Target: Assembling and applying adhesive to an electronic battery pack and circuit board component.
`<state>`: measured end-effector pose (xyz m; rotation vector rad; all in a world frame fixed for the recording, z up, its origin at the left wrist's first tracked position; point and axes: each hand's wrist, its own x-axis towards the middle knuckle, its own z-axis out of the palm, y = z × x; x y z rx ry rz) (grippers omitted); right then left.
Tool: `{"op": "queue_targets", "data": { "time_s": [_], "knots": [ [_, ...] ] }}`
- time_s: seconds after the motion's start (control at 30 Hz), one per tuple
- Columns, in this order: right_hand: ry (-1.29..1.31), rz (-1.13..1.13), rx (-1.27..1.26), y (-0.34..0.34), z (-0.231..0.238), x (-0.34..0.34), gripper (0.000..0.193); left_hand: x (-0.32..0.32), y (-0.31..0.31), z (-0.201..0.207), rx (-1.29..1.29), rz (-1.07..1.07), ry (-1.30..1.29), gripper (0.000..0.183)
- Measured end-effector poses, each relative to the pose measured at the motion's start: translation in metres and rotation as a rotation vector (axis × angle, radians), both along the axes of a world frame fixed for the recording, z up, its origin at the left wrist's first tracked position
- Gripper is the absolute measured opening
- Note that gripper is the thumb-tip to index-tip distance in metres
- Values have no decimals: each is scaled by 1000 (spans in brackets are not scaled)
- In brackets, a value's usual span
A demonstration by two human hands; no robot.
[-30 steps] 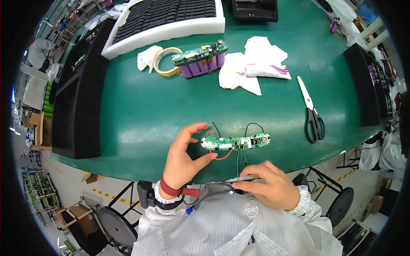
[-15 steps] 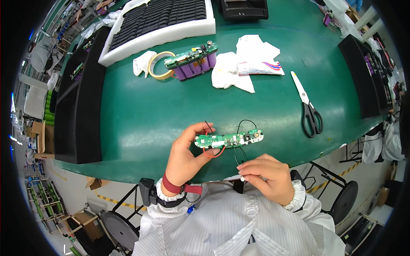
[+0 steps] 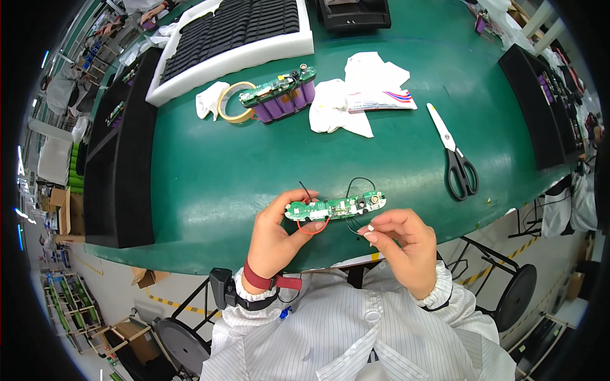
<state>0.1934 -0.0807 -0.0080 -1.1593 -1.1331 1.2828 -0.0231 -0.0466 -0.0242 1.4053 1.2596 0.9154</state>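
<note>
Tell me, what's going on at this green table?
A person is working bare-handed on a green circuit board. The left hand grips one end of it, while the right hand pinches thin dark wires that come off the board. Farther back sit a purple-celled battery pack and a roll of tape; scissors lie to the right, untouched.

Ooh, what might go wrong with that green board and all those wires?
The thin wires run from the board toward the right hand's fingertips; a tug might strain them.

The red wire loops by the left hand's thumb, so it could snag.

The black wire arches above the board and might catch on something.
</note>
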Motion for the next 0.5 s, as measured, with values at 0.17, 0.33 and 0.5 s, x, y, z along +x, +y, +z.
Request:
{"op": "queue_targets", "data": {
  "time_s": [0.17,0.33,0.5],
  "knots": [
    [-133,46,3,2,2,5,10,-4,-2,5,-3,-32,93,38],
    [-145,65,-5,8,6,5,11,-5,-4,7,0,-5,86,40],
    [-345,80,101,14,12,5,9,-16,-6,16,182,-31,209,58]
  ]
}}
